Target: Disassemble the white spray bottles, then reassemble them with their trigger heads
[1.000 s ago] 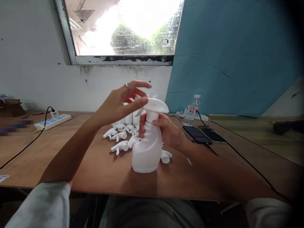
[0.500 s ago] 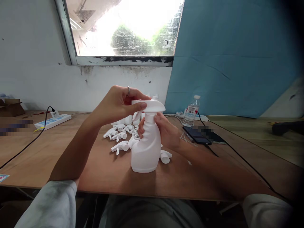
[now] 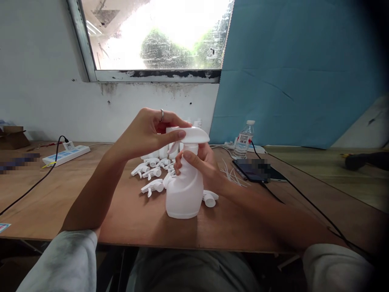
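Observation:
A white spray bottle (image 3: 184, 198) stands upright on the wooden table in front of me, with a white trigger spray head (image 3: 196, 134) on its neck. My left hand (image 3: 154, 132), a ring on one finger, pinches the nozzle end of the spray head between thumb and fingers. Wrapped round the bottle's neck, just under the head, is my right hand (image 3: 203, 164), its thumb lying across the front. Loose white trigger spray heads (image 3: 152, 186) lie behind and to the left. Another spray head (image 3: 210, 198) lies right of the bottle, partly hidden by it.
More white bottles stand behind my hands, mostly hidden. To the right are a clear water bottle (image 3: 244, 140), a phone (image 3: 251, 170) with a cable and thin white strips (image 3: 232, 174). A power strip (image 3: 67, 155) with a black cord and a cardboard box (image 3: 13, 138) are at left.
My right thumb has moved left across the front of the bottle's neck. My left hand keeps its pinch on the spray head. The view has shifted slightly.

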`<state>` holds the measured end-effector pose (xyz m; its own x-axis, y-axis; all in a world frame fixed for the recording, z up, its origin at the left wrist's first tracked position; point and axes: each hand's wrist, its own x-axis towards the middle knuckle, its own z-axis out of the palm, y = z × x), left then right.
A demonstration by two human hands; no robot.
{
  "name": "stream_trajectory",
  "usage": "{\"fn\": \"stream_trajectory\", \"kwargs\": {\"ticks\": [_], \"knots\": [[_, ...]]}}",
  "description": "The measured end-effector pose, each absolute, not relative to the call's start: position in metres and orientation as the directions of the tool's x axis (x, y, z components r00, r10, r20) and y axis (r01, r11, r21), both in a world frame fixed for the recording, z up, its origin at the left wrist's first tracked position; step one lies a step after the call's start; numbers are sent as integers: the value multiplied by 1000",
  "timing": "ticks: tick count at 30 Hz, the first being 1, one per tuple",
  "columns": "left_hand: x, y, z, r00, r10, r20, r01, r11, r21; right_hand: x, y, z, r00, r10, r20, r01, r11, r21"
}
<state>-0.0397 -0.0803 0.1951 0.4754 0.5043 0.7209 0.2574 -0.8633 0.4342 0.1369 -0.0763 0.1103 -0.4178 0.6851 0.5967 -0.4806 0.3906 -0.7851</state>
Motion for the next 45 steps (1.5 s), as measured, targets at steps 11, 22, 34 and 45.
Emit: {"fn": "stream_trajectory", "kwargs": {"ticks": [11, 22, 34, 45], "knots": [[-40, -83, 196, 498, 538, 680, 325, -843, 429, 138, -75, 111, -448, 671, 591, -479, 379, -792], [-40, -83, 195, 502, 544, 672, 315, -839, 444, 140, -73, 112, -474, 656, 587, -398, 435, -808], [-39, -88, 195, 487, 560, 670, 331, -828, 452, 140, -73, 112, -481, 642, 597, -449, 405, -797], [-36, -89, 194, 477, 570, 669, 352, -822, 448, 137, -78, 115, -431, 666, 608, -325, 514, -794]]}}
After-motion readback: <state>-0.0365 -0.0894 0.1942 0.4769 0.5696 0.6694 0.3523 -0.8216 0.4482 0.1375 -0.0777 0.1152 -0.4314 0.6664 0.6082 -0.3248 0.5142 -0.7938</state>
